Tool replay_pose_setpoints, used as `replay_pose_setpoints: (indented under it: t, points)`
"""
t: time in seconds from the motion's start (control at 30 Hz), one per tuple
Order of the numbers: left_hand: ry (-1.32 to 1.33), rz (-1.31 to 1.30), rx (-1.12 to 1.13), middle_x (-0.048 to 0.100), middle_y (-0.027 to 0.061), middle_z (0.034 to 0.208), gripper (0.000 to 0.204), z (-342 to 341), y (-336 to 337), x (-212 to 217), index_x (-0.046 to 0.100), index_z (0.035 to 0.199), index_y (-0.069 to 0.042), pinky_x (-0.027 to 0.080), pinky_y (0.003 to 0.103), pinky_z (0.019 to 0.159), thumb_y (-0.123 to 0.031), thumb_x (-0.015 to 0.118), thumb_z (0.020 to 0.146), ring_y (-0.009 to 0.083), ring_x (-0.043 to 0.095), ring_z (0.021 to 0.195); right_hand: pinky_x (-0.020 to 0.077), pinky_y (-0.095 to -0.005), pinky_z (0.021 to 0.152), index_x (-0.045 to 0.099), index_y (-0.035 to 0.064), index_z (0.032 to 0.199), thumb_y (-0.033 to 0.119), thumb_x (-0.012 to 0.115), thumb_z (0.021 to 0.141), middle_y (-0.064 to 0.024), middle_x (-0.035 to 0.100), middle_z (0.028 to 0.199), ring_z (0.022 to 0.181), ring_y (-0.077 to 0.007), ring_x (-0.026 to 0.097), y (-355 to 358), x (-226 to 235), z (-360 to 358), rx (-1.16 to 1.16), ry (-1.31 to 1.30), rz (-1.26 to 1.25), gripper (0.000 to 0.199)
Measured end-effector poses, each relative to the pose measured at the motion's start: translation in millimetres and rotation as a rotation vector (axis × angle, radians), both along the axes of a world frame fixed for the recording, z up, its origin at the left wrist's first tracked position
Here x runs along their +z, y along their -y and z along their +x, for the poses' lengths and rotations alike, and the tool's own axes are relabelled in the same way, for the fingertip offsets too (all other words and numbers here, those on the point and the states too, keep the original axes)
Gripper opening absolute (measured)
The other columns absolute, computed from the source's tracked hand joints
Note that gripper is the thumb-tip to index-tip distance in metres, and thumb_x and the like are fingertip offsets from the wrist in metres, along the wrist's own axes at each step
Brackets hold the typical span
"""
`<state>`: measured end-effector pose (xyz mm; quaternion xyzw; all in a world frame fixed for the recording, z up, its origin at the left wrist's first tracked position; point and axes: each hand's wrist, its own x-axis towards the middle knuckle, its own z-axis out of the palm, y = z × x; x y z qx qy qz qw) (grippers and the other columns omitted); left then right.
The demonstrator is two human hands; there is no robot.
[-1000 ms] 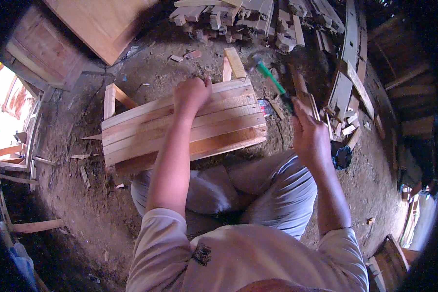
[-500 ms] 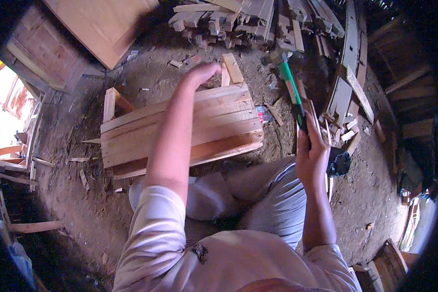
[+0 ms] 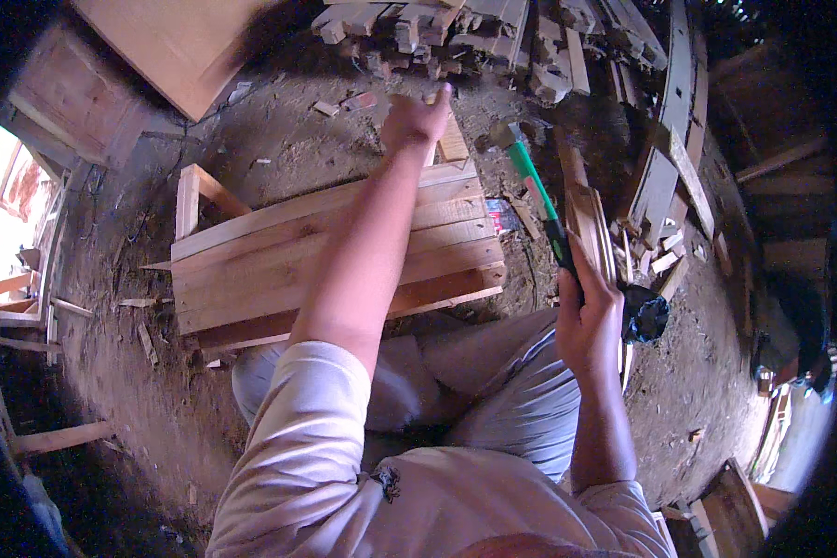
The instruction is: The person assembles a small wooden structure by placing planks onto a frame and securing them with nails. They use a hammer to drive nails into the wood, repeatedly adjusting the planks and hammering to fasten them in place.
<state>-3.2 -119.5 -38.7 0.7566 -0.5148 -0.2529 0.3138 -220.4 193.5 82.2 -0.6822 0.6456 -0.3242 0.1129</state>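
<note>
A slatted wooden piece (image 3: pixel 251 265), made of pale planks with short legs on its far side, lies on the ground before my crossed legs. My left hand (image 3: pixel 417 123) reaches over it and is closed at the top of its far right wooden leg (image 3: pixel 452 141); the thumb lies across the leg's end, and the other fingers are partly hidden. On the right, my right hand (image 3: pixel 591 321) grips the black end of a hammer (image 3: pixel 534 186) with a green shaft. The hammer is raised, its metal head pointing away, apart from the wooden piece. The far left leg (image 3: pixel 188 200) stands free.
Stacked timber (image 3: pixel 493 37) fills the far side. Long boards (image 3: pixel 662 149) and offcuts lie at the right, near a black plastic bundle (image 3: pixel 645 313). A large panel (image 3: pixel 172 51) leans at the far left. Wood scraps litter the dirt floor (image 3: pixel 121 391).
My left hand has moved right onto the leg and closed there. The hammer head has swung left and a little nearer. The wooden piece has shifted slightly left in view.
</note>
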Motion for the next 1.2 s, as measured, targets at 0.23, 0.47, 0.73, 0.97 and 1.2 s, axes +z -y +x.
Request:
replay_pose_setpoints:
  t: [0.23, 0.47, 0.73, 0.97, 1.2]
  points:
    - [-0.100, -0.176, -0.275, 0.067, 0.0326, 0.119, 0.099, 13.8, 5.9, -12.9, 0.051, 0.135, 0.013, 0.058, 0.043, 0.094, -0.069, 0.068, 0.082, 0.0395, 0.073, 0.096, 0.0547, -0.0426, 0.063, 0.056, 0.0139, 0.147, 0.007, 0.058, 0.098, -0.0252, 0.071, 0.089, 0.068, -0.0354, 0.072, 24.9, 23.1, 14.4, 0.067, -0.050, 0.035, 0.049]
    - [-0.044, -0.184, -0.212, 0.068, 0.0334, 0.115, 0.082, 6.8, -9.2, 6.9, 0.053, 0.129, 0.014, 0.059, 0.047, 0.089, -0.044, 0.079, 0.077, 0.0421, 0.071, 0.104, 0.0568, -0.0443, 0.070, 0.052, 0.0174, 0.151, 0.005, 0.057, 0.099, -0.0258, 0.072, 0.101, 0.083, -0.0376, 0.074, 24.3, 28.3, 7.5, 0.097, -0.186, 0.087, 0.054]
    - [-0.078, -0.187, -0.222, 0.072, 0.0320, 0.101, 0.055, 9.2, -14.4, 13.0, 0.066, 0.103, 0.014, 0.058, 0.045, 0.091, -0.033, 0.078, 0.076, 0.0415, 0.073, 0.101, 0.0582, -0.0414, 0.081, 0.051, 0.0116, 0.151, -0.001, 0.054, 0.099, -0.0259, 0.070, 0.119, 0.100, -0.0362, 0.074, 24.5, 25.7, 4.0, 0.137, -0.247, 0.018, 0.053]
    - [-0.156, -0.145, -0.268, 0.068, 0.0376, 0.111, 0.072, -6.3, -28.5, 37.2, 0.052, 0.119, 0.021, 0.057, 0.046, 0.093, -0.034, 0.077, 0.078, 0.0453, 0.071, 0.104, 0.0546, -0.0404, 0.067, 0.051, 0.0127, 0.152, 0.001, 0.054, 0.098, -0.0238, 0.073, 0.106, 0.069, -0.0298, 0.068, 15.1, 29.1, 6.1, 0.048, -0.210, -0.184, 0.055]
    - [-0.111, -0.156, -0.242, 0.067, 0.0390, 0.108, 0.073, -0.4, -5.0, -6.3, 0.048, 0.123, 0.021, 0.056, 0.048, 0.093, -0.037, 0.070, 0.086, 0.0472, 0.071, 0.098, 0.0577, -0.0385, 0.073, 0.046, 0.0097, 0.154, 0.000, 0.054, 0.099, -0.0242, 0.069, 0.123, 0.090, -0.0293, 0.075, 16.2, 28.7, 3.8, 0.040, -0.161, -0.165, 0.056]
